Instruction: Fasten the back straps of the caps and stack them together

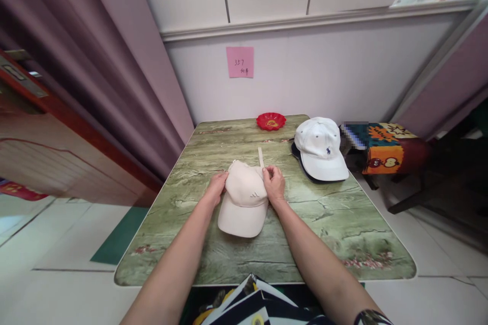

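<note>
A beige cap (pixel 244 198) lies on the green marbled table (pixel 328 223) with its brim toward me. My left hand (pixel 216 185) grips the cap's left side. My right hand (pixel 273 183) holds its right side, fingers pinched near the back strap (pixel 261 156), which sticks out away from me. A white cap (pixel 321 147) sits on top of a dark cap (pixel 301 165) at the table's far right, apart from both hands.
A small red dish (pixel 271 121) stands at the table's far edge by the white wall. A pink note (pixel 240 62) is stuck on the wall. A patterned stool (pixel 385 147) stands right of the table, a curtain (pixel 114 76) to the left.
</note>
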A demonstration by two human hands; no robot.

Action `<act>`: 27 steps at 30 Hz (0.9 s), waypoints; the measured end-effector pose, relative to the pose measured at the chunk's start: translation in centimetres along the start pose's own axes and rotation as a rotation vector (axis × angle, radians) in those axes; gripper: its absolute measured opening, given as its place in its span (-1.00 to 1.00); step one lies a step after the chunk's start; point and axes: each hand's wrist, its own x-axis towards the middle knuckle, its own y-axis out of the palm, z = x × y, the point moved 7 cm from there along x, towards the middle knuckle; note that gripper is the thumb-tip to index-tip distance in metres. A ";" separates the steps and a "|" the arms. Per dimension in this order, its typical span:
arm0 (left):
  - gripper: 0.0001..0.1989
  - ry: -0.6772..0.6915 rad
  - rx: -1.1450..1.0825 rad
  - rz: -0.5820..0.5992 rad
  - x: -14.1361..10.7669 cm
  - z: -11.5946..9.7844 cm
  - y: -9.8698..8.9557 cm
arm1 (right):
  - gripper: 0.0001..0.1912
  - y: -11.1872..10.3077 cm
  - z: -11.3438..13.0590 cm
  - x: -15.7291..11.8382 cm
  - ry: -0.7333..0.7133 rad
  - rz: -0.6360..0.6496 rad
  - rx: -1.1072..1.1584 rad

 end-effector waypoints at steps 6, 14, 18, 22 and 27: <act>-0.73 0.020 0.014 0.088 -1.1 -1.0 0.6 | -0.65 -0.1 0.2 0.0 0.006 0.008 0.041; -0.56 -0.049 -0.189 0.243 -3.2 -2.6 2.8 | -0.56 -0.6 0.3 0.0 0.000 0.021 0.123; -0.59 -0.115 -0.267 0.229 -3.4 -2.5 3.0 | -0.52 -0.5 0.0 0.0 0.006 0.048 0.177; -0.81 -0.114 -0.378 0.169 -3.1 -3.1 2.8 | -0.50 -0.4 -0.4 0.0 0.062 0.073 0.213; -0.96 -0.105 -0.478 0.080 -3.2 -5.1 2.0 | -0.48 -0.1 -0.2 -0.1 0.092 0.182 0.182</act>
